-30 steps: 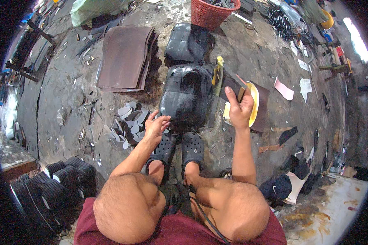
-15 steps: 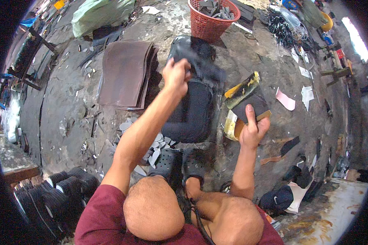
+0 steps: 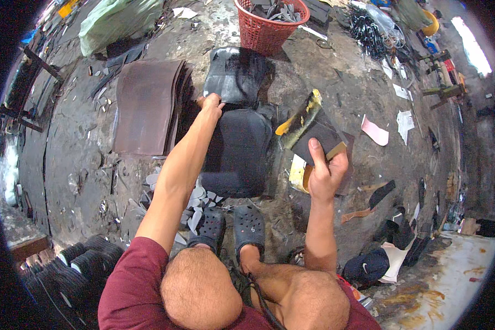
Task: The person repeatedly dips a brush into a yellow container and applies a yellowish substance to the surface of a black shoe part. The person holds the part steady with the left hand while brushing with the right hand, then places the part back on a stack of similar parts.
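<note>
While my right hand (image 3: pixel 328 170) is gripping a dark card (image 3: pixel 316 138), the far pad (image 3: pixel 231 74) is lying on the floor (image 3: pixel 82 214). My curled left hand (image 3: pixel 210 104) is touching its near-left corner; whether gripping, I cannot tell.

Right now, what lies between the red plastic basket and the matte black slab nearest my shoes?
In the head view, a glossy black slab, near your left hand.

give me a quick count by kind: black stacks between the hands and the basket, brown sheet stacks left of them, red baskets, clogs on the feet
black stacks: 2
brown sheet stack: 1
red basket: 1
clogs: 2
total: 6
</note>
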